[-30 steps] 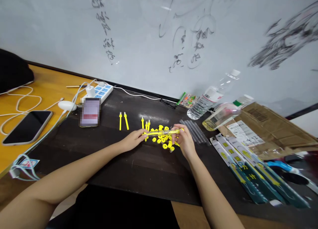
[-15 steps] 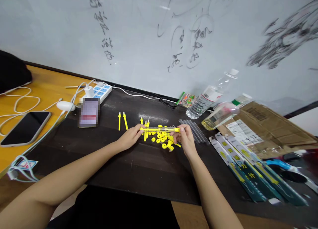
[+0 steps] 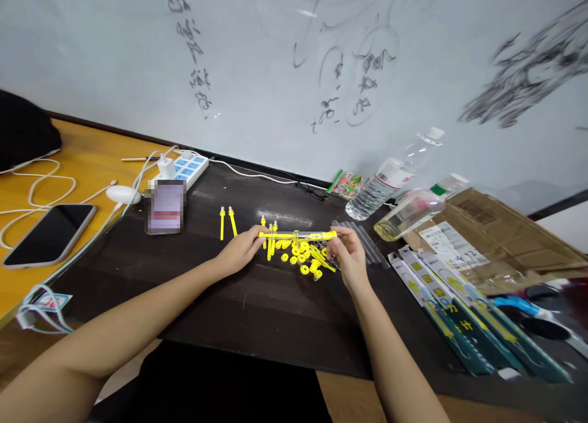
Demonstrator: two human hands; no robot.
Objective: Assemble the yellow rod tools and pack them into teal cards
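Observation:
A slim clear-tubed spring scale (image 3: 298,235) with yellow parts inside lies level between my two hands, above the table. My left hand (image 3: 241,250) is closed on its left end, thumb and forefinger pinching it. Around the yellow right end, the fingers of my right hand (image 3: 351,258) are closed, some of them curled. Below the tube is a pile of yellow caps (image 3: 304,269), with thin yellow strips and small metal springs or hooks mixed in. Several yellow rods with metal tips (image 3: 222,224) lie left of the pile, partly behind my left hand.
Clear tubes (image 3: 367,245) lie right of the pile. Farther right are packaged spring scales (image 3: 441,313), a cardboard parcel (image 3: 496,233), scissors (image 3: 528,306) and two bottles (image 3: 379,187). At left are a power strip (image 3: 190,166), phones (image 3: 48,234) and white cables. A whiteboard (image 3: 257,74) stands behind.
The fingers of my right hand have shifted at the tube's right end, and a longer yellow part shows there. My left hand keeps its hold. The view has moved slightly.

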